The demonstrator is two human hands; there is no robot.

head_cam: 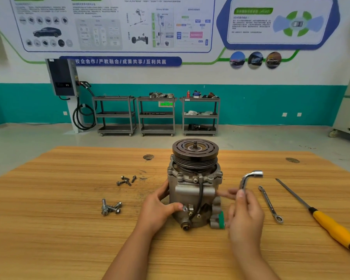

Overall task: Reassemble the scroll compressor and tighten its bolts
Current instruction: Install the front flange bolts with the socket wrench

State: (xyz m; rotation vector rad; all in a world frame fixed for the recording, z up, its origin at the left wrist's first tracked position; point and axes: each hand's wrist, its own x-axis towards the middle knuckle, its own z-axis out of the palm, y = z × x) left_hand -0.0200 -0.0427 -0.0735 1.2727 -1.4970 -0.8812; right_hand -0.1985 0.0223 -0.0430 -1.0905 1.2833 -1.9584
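Clasping the compressor (192, 184) by its side, the left hand (160, 208) steadies it upright, pulley (195, 151) up, on the wooden table (69, 239). The right hand (246, 216) curls its fingers round the bent wrench (249, 178), socket end raised beside the housing. Best to seat the socket square on each bolt head (hold the body firm); loose bolts (111, 207) lie left.

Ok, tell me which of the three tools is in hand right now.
The L-shaped socket wrench, held upright by the right hand; the flat spanner and the yellow-handled tool lie on the table beside it.
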